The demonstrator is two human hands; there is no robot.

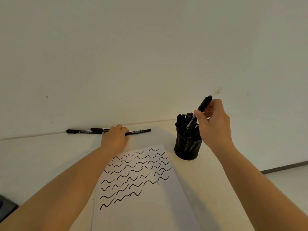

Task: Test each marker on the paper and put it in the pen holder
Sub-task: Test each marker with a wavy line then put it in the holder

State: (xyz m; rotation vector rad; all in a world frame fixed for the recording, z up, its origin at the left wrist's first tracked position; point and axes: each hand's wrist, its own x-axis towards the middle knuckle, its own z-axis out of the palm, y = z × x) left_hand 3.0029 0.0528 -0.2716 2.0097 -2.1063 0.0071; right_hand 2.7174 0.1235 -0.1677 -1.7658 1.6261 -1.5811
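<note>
So going left to right; over at the far left, along the back edge of the table (41, 157), there's a black marker (80, 131) lying flat with a second marker (98, 129) just beside and overlapping it; then the left hand (115, 136) is curled down over a third marker (138, 131), fingers closed around its barrel, looks like it's grabbing the next one to test; the paper (150, 205) sits in the near middle, upper half covered in rows of black squiggles, lower half bare; right of that is the black mesh pen holder (187, 147), already packed with markers; the right hand (213, 124) is pinching a capped marker (202, 107) tilted over the holder, lower end down among the others, so I'd say that one is mid-drop. Seems like we're late in the job, only three left on the table by my count. Next move probably needs the right hand to just let go, then uncap the one under the left hand and find blank space lower on the sheet. Surface is a plain pale tabletop pushed against a bare off-white wall (150, 47) with a few small scuffs; some dark object (6, 207) pokes in at the near left, can't tell what.
</note>
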